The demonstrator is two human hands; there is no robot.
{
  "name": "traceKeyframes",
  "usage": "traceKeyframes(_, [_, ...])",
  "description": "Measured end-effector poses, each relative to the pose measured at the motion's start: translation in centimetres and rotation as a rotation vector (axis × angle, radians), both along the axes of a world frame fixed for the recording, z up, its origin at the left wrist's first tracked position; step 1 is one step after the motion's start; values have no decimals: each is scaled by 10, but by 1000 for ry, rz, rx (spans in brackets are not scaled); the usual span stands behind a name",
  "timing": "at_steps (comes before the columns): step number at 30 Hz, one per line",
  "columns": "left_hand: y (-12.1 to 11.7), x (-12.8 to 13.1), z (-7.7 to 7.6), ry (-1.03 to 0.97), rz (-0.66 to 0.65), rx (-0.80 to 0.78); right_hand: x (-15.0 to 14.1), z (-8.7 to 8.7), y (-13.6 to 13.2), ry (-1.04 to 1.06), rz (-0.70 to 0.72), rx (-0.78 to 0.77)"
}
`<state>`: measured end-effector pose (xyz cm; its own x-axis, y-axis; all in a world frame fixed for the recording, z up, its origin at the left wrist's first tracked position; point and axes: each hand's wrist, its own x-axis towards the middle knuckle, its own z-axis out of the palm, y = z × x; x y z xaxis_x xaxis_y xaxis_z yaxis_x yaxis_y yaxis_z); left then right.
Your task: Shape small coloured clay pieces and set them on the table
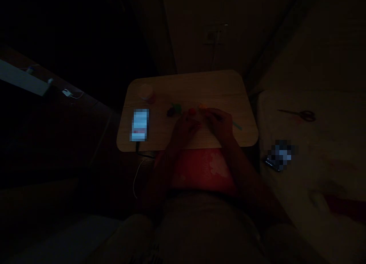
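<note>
The light is very dim. My left hand point(185, 128) is over the small wooden table point(228, 83), its fingers bent and hard to make out, just below a small red lump point(191, 111). Beside it, my right hand point(220, 121) has its fingertips drawn together close to an orange-yellow lump point(203, 106); whatever they hold is too dark to name. Left of the hands lie a green lump point(177, 108) and a dark lump point(170, 112). A thin pale green stick point(237, 125) sticks out to the right of my right hand.
A lit phone point(140, 123) with a cable lies at the table's left, below a pale round container point(146, 92). On the light surface to the right are scissors point(305, 115) and another blurred device point(278, 157). A wall socket point(214, 34) is behind the table.
</note>
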<state>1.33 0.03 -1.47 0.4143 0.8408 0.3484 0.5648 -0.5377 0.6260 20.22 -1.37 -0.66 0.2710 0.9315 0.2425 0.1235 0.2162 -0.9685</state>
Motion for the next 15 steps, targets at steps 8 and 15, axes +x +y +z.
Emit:
traceKeyframes(8, [-2,-5,6,-80,89,68,0,-8,2,19,28,-37])
traceKeyframes(15, [-3,-5,8,-113,125,45,0,-7,0,-34,53,-73])
